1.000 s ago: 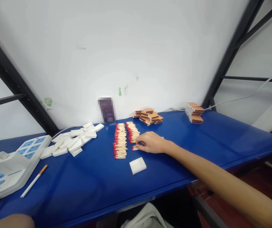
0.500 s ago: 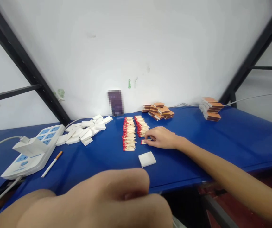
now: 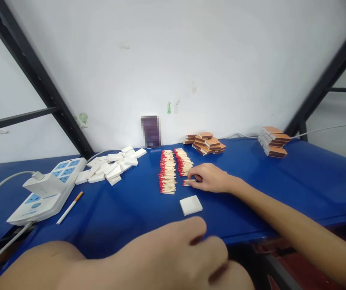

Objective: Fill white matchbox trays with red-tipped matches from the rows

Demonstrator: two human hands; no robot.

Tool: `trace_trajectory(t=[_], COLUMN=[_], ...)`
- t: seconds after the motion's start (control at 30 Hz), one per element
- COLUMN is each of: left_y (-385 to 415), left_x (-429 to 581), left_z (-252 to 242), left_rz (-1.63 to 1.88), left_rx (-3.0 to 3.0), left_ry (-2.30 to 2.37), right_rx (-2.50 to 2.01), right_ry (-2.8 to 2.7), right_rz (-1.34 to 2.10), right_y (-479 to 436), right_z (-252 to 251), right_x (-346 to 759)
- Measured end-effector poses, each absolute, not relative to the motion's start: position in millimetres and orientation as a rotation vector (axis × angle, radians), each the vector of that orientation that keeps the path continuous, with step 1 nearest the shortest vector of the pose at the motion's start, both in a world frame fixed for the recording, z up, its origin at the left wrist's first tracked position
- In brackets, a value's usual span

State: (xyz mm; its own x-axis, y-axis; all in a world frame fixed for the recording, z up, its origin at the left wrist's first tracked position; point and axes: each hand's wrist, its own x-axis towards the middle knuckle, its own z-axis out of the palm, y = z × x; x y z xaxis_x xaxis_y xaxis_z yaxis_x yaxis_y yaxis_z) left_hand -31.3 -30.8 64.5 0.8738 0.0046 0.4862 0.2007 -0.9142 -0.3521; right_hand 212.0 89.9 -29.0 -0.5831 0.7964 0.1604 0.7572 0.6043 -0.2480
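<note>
My right hand (image 3: 207, 177) pinches a few red-tipped matches (image 3: 185, 183) between thumb and fingers, low over the blue table. Just beyond it lies a short row of matches (image 3: 183, 162), and to its left a longer row (image 3: 168, 173), heads facing left. A white matchbox tray (image 3: 191, 205) lies a little nearer to me. Large and close to the camera, my left hand (image 3: 173, 257) has its fingers curled closed; whatever they may hold is hidden.
White trays (image 3: 109, 165) lie heaped at the left, beside a power strip (image 3: 48, 193) and a cigarette (image 3: 70, 207). Brown matchbox sleeves (image 3: 207, 143) are piled at the back, with another stack (image 3: 274, 141) farther right. A pixelated purple item (image 3: 151, 131) leans on the wall.
The view has shifted slightly, moving the table items right in the picture. My left hand has moved right, with its fingers turned. The right hand stays at the few matches.
</note>
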Motion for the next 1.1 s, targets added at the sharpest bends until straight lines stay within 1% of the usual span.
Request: trace_trajectory(t=[0.07,0.13,0.2,0.27,0.37,0.5,0.67,0.77,1.1], left_y=[-20.9,-2.6,19.7,39.2,56.1,63.3,69.4,74.6,106.2], left_x=[-19.2,-13.9,-16.8,-25.2,-37.8,-44.3,-50.6,-56.5,-73.1], left_z=[50.2,26.8,0.8,-20.7,-38.5,-40.5,-28.4,-22.9,-36.7], left_rz=[-0.546,-0.721,-0.745,-0.842,-0.948,-1.143,-1.229,-1.315,-1.301], left_rx=[-2.698,-2.691,-2.703,-2.728,-2.735,-2.768,-2.693,-2.595,-2.645], left_ry=[0.014,-0.03,-0.111,-0.205,-0.279,-0.421,-0.255,-0.275,-0.677], right_rx=[-1.271,-1.256,-1.239,-1.233,-1.248,-1.241,-1.26,-1.268,-1.243], right_ry=[-2.579,-2.583,-2.588,-2.594,-2.596,-2.596,-2.594,-2.605,-2.602], right_rz=[0.223,0.227,0.221,0.222,0.193,0.089,0.047,0.092,0.071], right_y=[89.7,90.0,91.2,92.8,94.7,94.1,90.6,89.6,92.0], right_z=[-28.5,-28.1,-28.4,-29.4,-31.0,-30.9,-28.9,-29.3,-34.4], right_x=[212.0,212.2,212.4,212.5,212.4,211.0,207.4,205.1,207.6])
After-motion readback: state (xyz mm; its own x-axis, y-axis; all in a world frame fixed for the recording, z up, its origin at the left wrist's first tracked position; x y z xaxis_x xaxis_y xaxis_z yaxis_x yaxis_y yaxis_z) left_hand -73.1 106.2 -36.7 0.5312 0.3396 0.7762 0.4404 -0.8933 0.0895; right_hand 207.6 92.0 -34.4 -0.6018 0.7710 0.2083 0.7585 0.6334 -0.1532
